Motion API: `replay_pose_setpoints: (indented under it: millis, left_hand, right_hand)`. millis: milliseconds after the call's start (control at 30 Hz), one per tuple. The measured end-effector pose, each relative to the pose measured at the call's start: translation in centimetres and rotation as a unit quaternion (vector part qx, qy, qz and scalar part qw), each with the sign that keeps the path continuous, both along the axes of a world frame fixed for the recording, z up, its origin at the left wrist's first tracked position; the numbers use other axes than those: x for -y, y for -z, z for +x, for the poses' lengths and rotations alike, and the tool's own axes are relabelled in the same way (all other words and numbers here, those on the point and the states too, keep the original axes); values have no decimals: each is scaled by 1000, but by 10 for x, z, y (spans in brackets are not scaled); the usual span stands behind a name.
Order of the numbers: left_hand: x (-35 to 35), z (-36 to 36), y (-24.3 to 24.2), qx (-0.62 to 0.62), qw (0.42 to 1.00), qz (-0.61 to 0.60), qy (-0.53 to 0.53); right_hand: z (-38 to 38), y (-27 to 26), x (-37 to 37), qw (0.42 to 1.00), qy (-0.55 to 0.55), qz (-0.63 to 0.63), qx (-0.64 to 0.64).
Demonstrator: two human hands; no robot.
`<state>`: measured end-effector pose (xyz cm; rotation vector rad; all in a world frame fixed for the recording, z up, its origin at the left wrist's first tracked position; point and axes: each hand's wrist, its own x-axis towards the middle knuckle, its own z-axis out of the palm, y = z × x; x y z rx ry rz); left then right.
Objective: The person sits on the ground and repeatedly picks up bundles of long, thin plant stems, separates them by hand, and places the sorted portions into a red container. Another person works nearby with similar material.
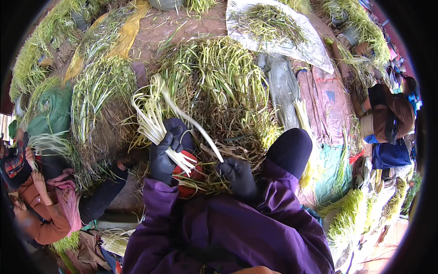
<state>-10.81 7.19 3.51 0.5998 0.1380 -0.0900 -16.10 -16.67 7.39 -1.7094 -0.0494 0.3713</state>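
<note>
In my black-gloved left hand (163, 158) is a bunch of long pale leafy stalks, probably garlic chives (152, 120). Their white cut ends stick out below the fingers, and the leafy tops fold over above. My right hand (239, 176), gloved as well, pinches the white end of a single stalk (202, 132). That stalk, blurred near its tip, curves up to the left towards the bunch. Beyond both hands lies a broad heap of the same green-yellow stalks (219, 82), with brown, dry matter at its near side. Something red (183, 178) shows beneath the left hand.
More stalks lie on a white sheet (318, 51) and beside a yellow sheet (128, 34). A person (51, 209) at the left handles stalks near a green sack (53, 109). Another person (393, 106) sits at the right. Trimmed bundles (345, 215) stand at the lower right.
</note>
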Motion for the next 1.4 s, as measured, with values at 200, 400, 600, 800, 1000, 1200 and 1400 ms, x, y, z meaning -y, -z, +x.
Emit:
replay_pose_setpoints:
  millis: [200,400,600,800,1000,1200,1400]
  left_hand:
    - [10,-14,0,48,998,3,39]
    - [31,-44,-11,-105,991,75,25]
    - [38,-46,-17,-92,986,136,6]
    - [37,-37,-1,-56,990,126,9]
    - [34,-28,12,-62,996,-61,-12]
    - [-35,1,-25,82,989,-96,-82]
    - [-82,-1,-86,258,954,-68,-135]
  right_hand:
    - [32,-3,-24,993,-2,-61,100]
    - [24,15,-41,948,-105,-205,222]
    - [15,17,-47,884,-111,-315,327]
    - [7,15,-43,929,-122,-266,225]
    - [3,17,-29,950,-95,-181,237]
    - [76,21,13,883,-10,-335,330]
    - [89,61,2,807,66,-491,322]
